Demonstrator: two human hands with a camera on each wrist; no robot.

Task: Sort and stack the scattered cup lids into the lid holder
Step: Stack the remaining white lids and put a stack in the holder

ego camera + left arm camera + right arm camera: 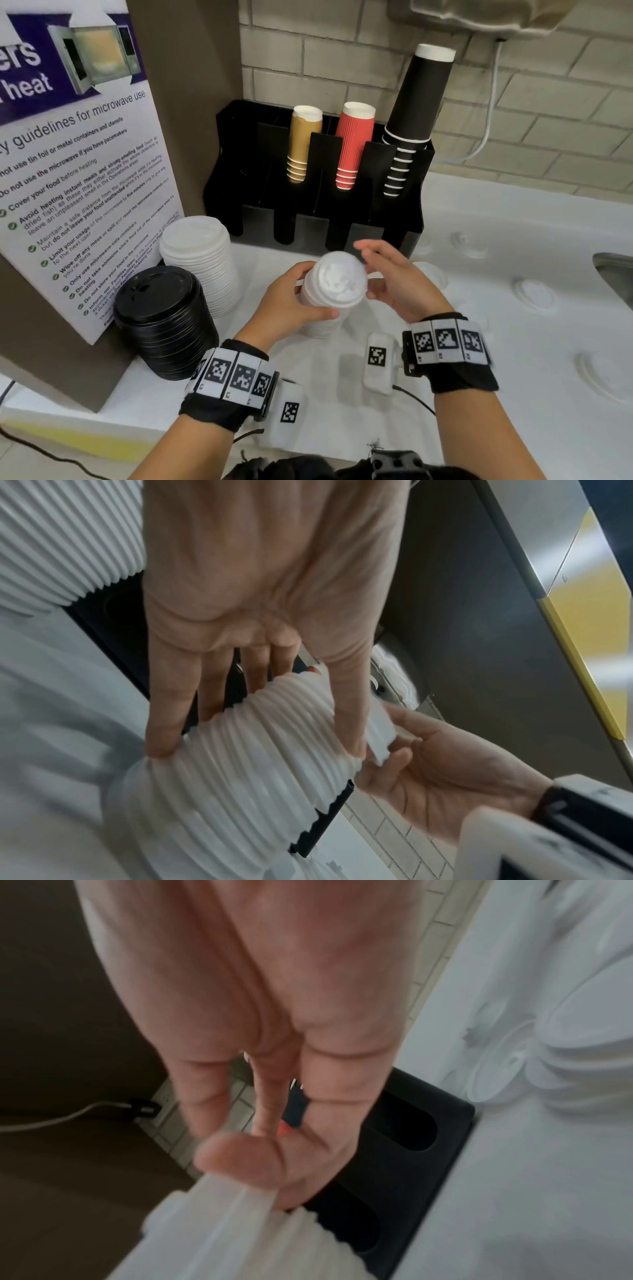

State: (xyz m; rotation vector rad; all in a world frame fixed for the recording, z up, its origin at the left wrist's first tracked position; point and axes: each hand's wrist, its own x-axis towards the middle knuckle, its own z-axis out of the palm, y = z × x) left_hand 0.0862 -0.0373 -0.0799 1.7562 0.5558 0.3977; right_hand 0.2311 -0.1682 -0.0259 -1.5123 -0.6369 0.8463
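My left hand (291,298) grips a short stack of white cup lids (339,284) by its side, lifted above the white counter. In the left wrist view my fingers and thumb wrap the ribbed lid stack (257,764). My right hand (380,274) is at the stack's right side and pinches the rim of the top lid between thumb and fingers; the right wrist view shows my thumb (236,1156) lying on the lid stack (222,1231). The black lid holder (342,233) stands just behind, its front slots dark.
A tall white lid stack (198,253) and a black lid stack (164,318) stand at the left by a microwave sign (68,171). Several loose white lids (534,294) lie on the counter at right. Cup stacks fill the holder's back. A sink (616,274) is far right.
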